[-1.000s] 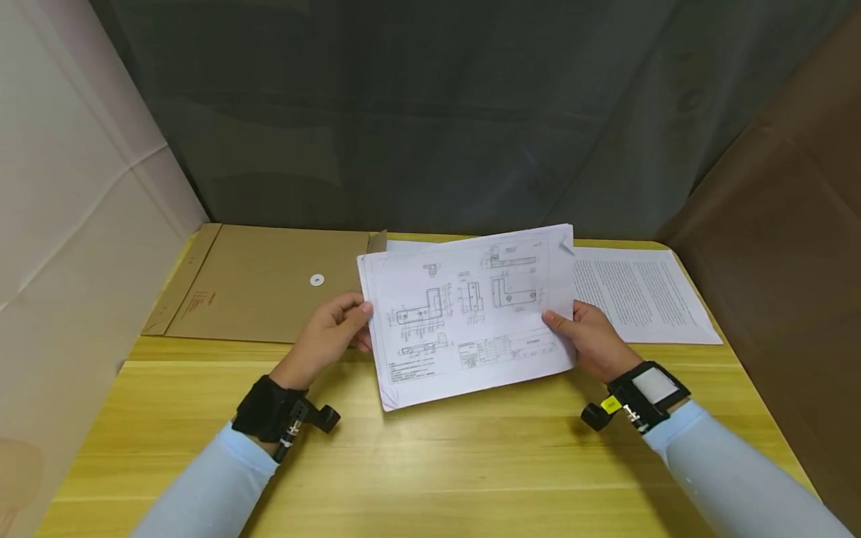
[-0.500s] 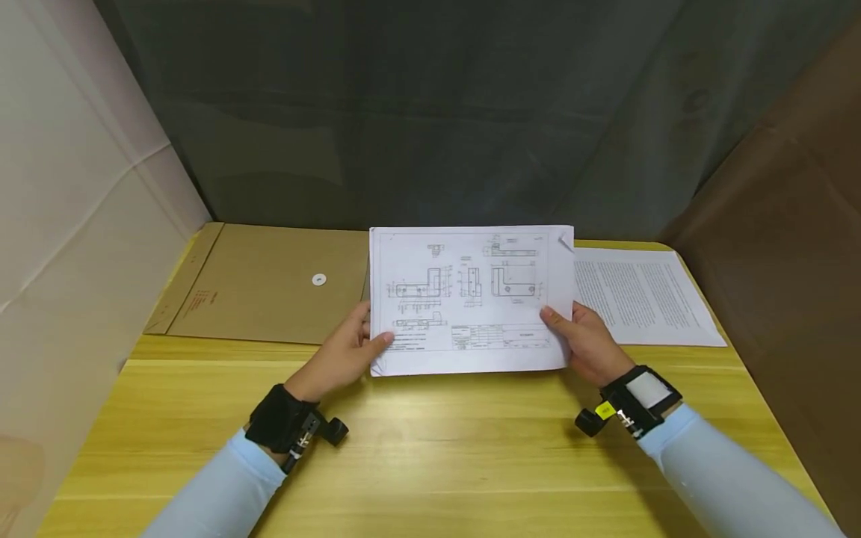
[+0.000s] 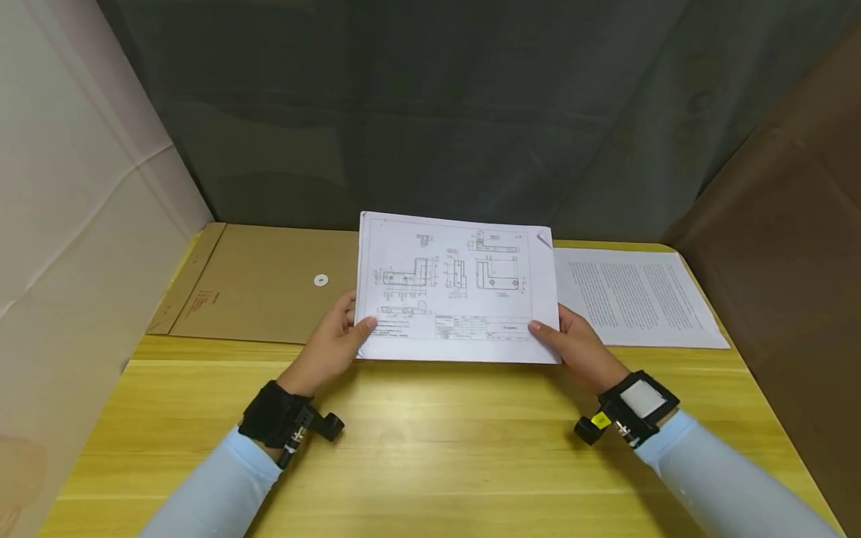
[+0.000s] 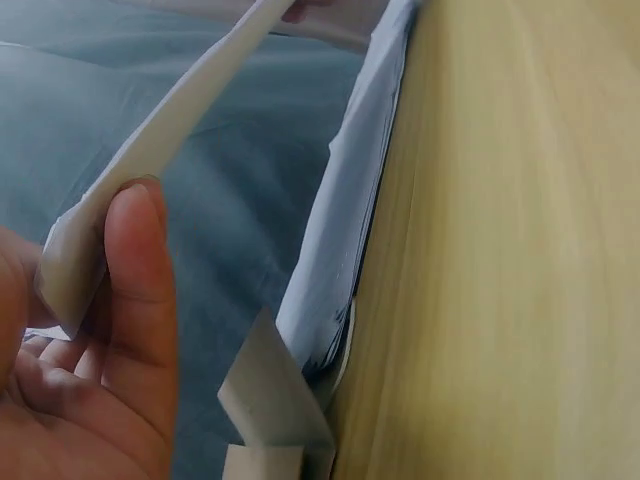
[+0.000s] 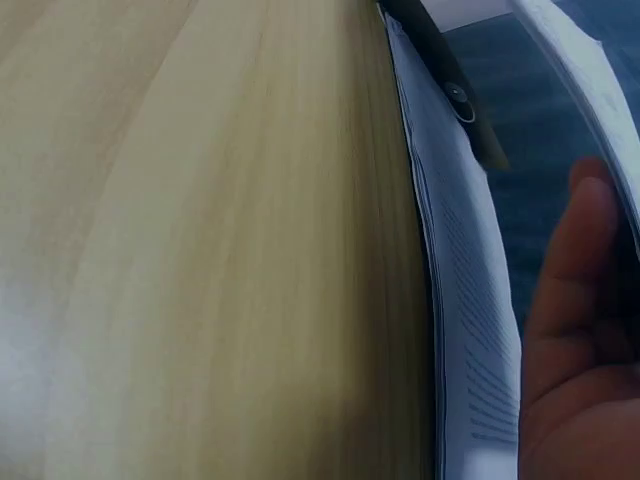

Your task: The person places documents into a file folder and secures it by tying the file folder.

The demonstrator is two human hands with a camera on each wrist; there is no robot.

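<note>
A stack of white sheets with a technical drawing (image 3: 457, 288) on top is held above the yellow wooden table (image 3: 430, 441). My left hand (image 3: 331, 345) pinches its lower left corner, thumb on top. My right hand (image 3: 578, 345) pinches the lower right corner the same way. In the left wrist view the thumb (image 4: 135, 290) presses the stack's edge (image 4: 170, 130). In the right wrist view my fingers (image 5: 570, 300) lie under the stack's edge (image 5: 585, 60).
A brown envelope (image 3: 262, 284) with a white button clasp lies flat at the back left. A pile of printed text pages (image 3: 632, 299) lies at the back right. Paper-covered walls stand left and right, and a dark curtain hangs behind.
The stack has turned from tilted to nearly square and shifted a little left and away from me. Both hands kept hold, and the left thumb slid down to the lower corner.
</note>
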